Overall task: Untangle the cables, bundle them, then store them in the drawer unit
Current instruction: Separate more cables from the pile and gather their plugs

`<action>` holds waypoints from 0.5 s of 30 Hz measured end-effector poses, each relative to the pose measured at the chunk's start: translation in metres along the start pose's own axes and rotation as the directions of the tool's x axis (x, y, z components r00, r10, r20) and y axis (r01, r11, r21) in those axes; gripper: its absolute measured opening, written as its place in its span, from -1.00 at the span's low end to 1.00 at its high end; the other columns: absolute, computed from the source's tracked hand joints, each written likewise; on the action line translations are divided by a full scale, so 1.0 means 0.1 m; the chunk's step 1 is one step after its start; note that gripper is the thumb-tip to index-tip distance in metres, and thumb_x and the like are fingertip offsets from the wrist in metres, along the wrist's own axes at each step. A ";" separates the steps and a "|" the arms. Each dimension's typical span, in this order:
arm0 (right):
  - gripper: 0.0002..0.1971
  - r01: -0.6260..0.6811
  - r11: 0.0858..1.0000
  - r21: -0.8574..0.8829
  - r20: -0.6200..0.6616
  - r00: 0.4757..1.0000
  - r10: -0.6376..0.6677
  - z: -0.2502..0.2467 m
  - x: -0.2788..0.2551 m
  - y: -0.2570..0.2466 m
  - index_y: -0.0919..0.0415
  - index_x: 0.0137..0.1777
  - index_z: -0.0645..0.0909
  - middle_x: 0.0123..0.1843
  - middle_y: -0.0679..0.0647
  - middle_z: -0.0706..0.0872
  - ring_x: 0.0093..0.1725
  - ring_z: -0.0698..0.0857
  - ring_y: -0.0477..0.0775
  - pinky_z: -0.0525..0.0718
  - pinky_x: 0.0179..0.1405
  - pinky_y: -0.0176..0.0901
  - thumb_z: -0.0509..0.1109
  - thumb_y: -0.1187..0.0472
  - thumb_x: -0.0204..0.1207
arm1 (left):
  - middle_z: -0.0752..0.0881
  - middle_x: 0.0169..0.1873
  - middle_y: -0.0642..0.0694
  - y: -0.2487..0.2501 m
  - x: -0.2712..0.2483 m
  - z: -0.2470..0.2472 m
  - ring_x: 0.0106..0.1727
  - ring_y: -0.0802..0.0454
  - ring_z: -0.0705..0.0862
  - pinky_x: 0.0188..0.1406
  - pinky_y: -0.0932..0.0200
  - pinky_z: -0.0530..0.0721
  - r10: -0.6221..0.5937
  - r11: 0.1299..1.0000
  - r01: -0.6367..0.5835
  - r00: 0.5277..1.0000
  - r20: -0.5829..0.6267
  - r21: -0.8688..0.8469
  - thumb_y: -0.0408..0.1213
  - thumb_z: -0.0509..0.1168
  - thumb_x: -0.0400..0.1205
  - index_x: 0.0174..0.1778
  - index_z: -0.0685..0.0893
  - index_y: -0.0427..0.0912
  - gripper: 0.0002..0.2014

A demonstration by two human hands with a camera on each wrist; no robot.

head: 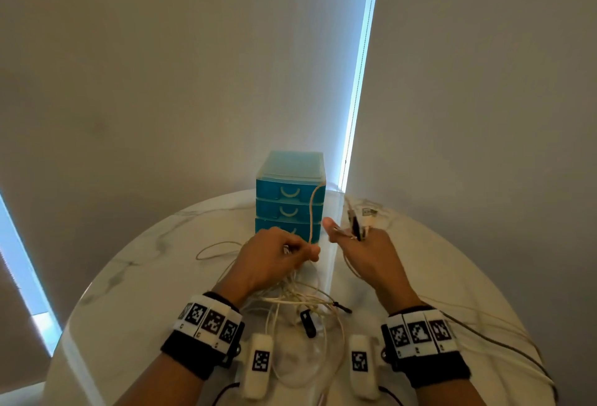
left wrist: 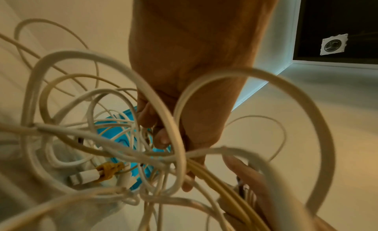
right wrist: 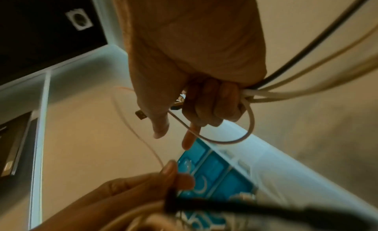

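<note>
A tangle of white cables [head: 300, 299] lies on the round marble table [head: 145, 260] between my wrists. My left hand [head: 307, 253] is curled round strands lifted from the tangle and pinches a thin cable [head: 311, 211] that rises in front of the blue drawer unit [head: 290, 195]. In the left wrist view its fingers [left wrist: 161, 137] hook into the loops [left wrist: 102, 121]. My right hand [head: 342, 232] grips several cable ends with plugs [head: 358, 221]. Three right fingers [right wrist: 214, 108] curl round white and black cables [right wrist: 296, 90], with thumb and forefinger sticking out.
The drawer unit has three shut drawers and stands at the table's far edge against the wall. A black plug [head: 308, 323] lies in the tangle near me. Long cables [head: 484, 337] trail off the right side of the table. A loose loop [head: 213, 249] lies left of the unit.
</note>
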State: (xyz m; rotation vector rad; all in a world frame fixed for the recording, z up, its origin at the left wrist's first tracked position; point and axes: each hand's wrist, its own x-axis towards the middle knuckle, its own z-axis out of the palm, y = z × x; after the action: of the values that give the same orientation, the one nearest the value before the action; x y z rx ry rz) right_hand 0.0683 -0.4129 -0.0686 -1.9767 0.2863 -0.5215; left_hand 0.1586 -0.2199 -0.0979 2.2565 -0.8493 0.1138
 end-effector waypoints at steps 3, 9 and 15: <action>-0.52 0.118 0.993 -0.008 0.062 0.991 -0.117 0.13 0.01 0.04 0.09 -0.20 0.88 -0.41 0.00 0.79 -0.39 0.71 -0.12 0.61 -0.26 -0.15 0.53 -0.36 0.55 | 0.86 -0.21 0.24 0.03 -0.01 0.01 -0.18 0.25 0.78 -0.05 0.11 0.76 0.003 1.000 -0.003 0.999 0.049 0.001 0.34 0.39 0.65 0.03 0.92 0.25 -0.67; -0.82 0.196 0.976 0.097 0.284 0.934 -0.216 0.08 0.07 0.01 0.21 0.11 0.89 -0.33 -0.21 0.84 -0.22 0.80 -0.34 0.64 -0.16 -0.45 0.47 0.17 0.75 | 0.86 -0.21 0.22 0.01 0.01 0.01 -0.16 0.24 0.80 0.01 0.06 0.83 -0.032 0.999 0.032 0.999 0.021 0.038 0.31 0.35 0.68 0.04 0.92 0.28 -0.69; -0.86 0.249 0.960 0.127 0.060 0.964 -0.258 0.11 0.05 0.02 0.03 0.03 0.91 -0.04 -0.11 0.93 0.01 0.86 -0.16 0.77 0.12 -0.17 0.53 0.25 0.67 | 0.87 -0.23 0.22 0.00 0.00 0.00 -0.21 0.26 0.81 -0.03 0.00 0.84 -0.029 0.999 0.029 1.000 0.000 -0.024 0.43 0.35 0.62 -0.01 0.93 0.22 -0.58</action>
State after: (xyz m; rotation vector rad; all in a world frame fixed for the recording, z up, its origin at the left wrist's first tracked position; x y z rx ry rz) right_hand 0.0782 -0.4068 -0.0737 -1.9222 -0.0479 -0.6104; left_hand 0.1581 -0.2200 -0.0978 2.2456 -0.8129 0.0900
